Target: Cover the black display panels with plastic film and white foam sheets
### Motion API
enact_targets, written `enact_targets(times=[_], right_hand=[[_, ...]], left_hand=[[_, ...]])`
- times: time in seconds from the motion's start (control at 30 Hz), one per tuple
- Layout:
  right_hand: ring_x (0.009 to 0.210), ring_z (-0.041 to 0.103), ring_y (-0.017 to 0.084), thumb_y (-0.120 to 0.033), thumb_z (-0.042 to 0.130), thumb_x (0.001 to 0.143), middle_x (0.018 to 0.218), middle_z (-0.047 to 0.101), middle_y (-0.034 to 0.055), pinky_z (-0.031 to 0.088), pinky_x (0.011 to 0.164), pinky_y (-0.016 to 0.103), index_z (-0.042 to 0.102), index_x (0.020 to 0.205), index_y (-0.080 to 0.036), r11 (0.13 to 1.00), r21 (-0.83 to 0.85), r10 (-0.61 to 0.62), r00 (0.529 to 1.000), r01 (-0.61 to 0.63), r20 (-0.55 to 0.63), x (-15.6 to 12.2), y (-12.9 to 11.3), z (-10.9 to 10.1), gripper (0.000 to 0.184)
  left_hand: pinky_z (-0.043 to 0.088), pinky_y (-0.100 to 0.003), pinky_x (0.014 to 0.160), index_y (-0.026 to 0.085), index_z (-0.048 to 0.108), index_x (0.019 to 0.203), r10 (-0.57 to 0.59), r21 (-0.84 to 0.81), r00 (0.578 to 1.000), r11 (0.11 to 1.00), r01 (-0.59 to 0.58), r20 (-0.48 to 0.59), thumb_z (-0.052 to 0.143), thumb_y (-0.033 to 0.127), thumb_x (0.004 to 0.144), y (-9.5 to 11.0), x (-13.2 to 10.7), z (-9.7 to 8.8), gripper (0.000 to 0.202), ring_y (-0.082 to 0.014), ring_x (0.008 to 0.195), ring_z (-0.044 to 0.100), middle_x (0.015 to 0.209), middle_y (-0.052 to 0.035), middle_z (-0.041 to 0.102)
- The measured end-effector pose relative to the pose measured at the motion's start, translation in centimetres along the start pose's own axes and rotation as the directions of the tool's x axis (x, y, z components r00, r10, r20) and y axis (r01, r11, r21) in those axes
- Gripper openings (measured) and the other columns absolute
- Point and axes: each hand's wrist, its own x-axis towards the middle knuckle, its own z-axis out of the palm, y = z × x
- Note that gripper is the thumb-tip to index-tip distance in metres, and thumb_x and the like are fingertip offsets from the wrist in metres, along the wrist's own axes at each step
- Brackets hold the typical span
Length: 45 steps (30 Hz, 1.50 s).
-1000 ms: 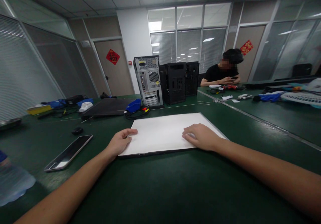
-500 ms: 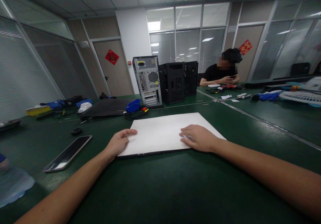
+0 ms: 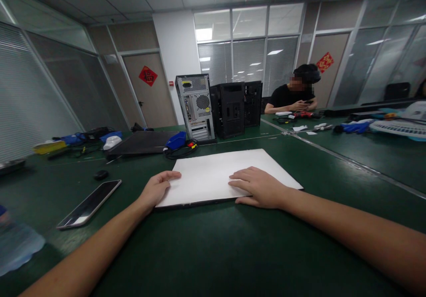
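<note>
A flat, white rectangular panel [image 3: 206,173] with a thin dark edge lies on the green tabletop in front of me. My left hand [image 3: 158,188] rests over its left edge, one finger stretched flat on the white surface; its other fingers are partly hidden. On the right part of the panel lies my right hand [image 3: 259,186], palm down with fingers apart. The right thumb reaches over the near edge. Neither hand lifts the panel.
Left of the panel are a phone [image 3: 89,204], a small black round object [image 3: 100,174] and clear plastic [image 3: 20,244]. Behind stand a silver computer case [image 3: 196,106] and black cases [image 3: 229,108]. A dark flat panel [image 3: 143,142] and a blue item [image 3: 175,141] lie nearby. A person [image 3: 293,95] sits far right.
My right hand has shifted slightly left and nearer to me, and its thumb now shows at the near edge. My left hand and the panel look nearly unchanged.
</note>
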Motion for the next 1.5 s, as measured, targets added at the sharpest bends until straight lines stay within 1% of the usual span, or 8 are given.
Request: enact_targets(times=[0.2,0.33,0.5,0.6,0.7,0.9,1.17,1.5], right_hand=[[0.098,0.065,0.02,-0.02,0.051,0.095,0.113,0.068,0.011,0.049,0.081,0.036,0.06,0.123,-0.017,0.927,-0.234,-0.327,0.937,0.293,-0.12,0.2,-0.9,-0.8,0.03],[0.093,0.066,0.019,-0.017,0.052,0.094,0.112,0.068,0.011,0.051,0.072,0.033,0.062,0.122,-0.015,0.897,-0.314,-0.372,0.915,0.312,-0.153,0.1,-0.9,-1.4,0.03],[0.105,0.064,0.021,-0.017,0.049,0.095,0.121,0.066,0.0117,0.053,0.078,0.036,0.061,0.126,-0.018,0.911,-0.335,-0.317,0.928,0.24,-0.197,-0.4,0.2,-2.4,0.033],[0.107,0.063,0.021,-0.018,0.048,0.096,0.122,0.065,0.0103,0.054,0.081,0.037,0.06,0.128,-0.021,0.93,-0.3,-0.282,0.935,0.211,-0.216,-0.8,0.8,-2.7,0.035],[0.108,0.062,0.021,-0.018,0.049,0.095,0.123,0.065,0.0099,0.054,0.083,0.038,0.059,0.129,-0.022,0.935,-0.291,-0.272,0.936,0.203,-0.223,-1.1,1.2,-2.6,0.035],[0.11,0.06,0.021,-0.017,0.049,0.095,0.124,0.064,0.0092,0.051,0.085,0.039,0.058,0.13,-0.023,0.945,-0.288,-0.239,0.931,0.157,-0.276,-1.5,1.7,-2.1,0.036],[0.097,0.058,0.022,-0.02,0.059,0.09,0.11,0.065,0.0107,0.05,0.08,0.038,0.059,0.122,-0.016,0.941,-0.33,-0.207,0.901,0.077,-0.38,-1.3,2.0,-1.8,0.032],[0.074,0.055,0.017,-0.025,0.053,0.094,0.083,0.061,0.0066,0.044,0.066,0.031,0.068,0.099,-0.017,0.948,-0.271,0.036,0.902,-0.167,-0.43,-0.5,2.4,-3.8,0.017]], left_hand=[[0.042,-0.033,0.099,0.019,0.074,0.094,0.037,-0.104,0.999,0.994,-0.04,-0.031,0.048,0.009,0.057,-0.5,0.4,-0.2,0.046,-0.0219,0.121,0.06,0.114,-0.0056,0.075],[0.052,-0.031,0.077,0.017,0.075,0.094,-0.072,-0.203,0.997,0.977,0.064,-0.035,0.047,0.007,0.054,-0.1,0.1,-0.5,0.05,-0.023,0.105,0.068,0.113,-0.0063,0.075],[0.05,-0.025,0.056,0.015,0.075,0.099,-0.106,-0.349,0.994,0.932,0.101,0.005,0.049,0.002,0.052,0.2,0.0,-0.9,0.055,-0.0219,0.094,0.071,0.115,-0.0081,0.075],[0.056,-0.028,0.066,0.015,0.073,0.106,-0.05,-0.392,0.999,0.919,0.051,0.012,0.058,0.002,0.057,0.3,0.0,-1.1,0.053,-0.0247,0.102,0.07,0.118,-0.0106,0.073],[0.057,-0.036,0.084,0.015,0.072,0.112,0.028,-0.335,0.999,0.942,-0.013,0.04,0.076,0.02,0.063,0.8,-0.6,-1.2,0.05,-0.0285,0.112,0.066,0.125,-0.0134,0.069],[0.039,-0.045,0.11,0.02,0.076,0.108,0.222,-0.03,0.975,0.975,-0.221,0.003,0.087,0.047,0.053,2.2,-1.9,-1.1,0.062,-0.0332,0.126,0.056,0.132,-0.0105,0.065],[0.038,-0.045,0.11,0.021,0.076,0.109,0.381,0.08,0.924,0.922,-0.378,-0.028,0.073,0.053,0.072,1.4,-1.9,-0.9,0.048,-0.0318,0.121,0.06,0.124,-0.0089,0.071],[0.043,-0.045,0.106,0.02,0.071,0.116,0.404,0.133,0.915,0.907,-0.399,-0.011,0.07,0.049,0.077,1.5,-2.1,-0.7,0.049,-0.0301,0.119,0.061,0.126,-0.0089,0.069]])
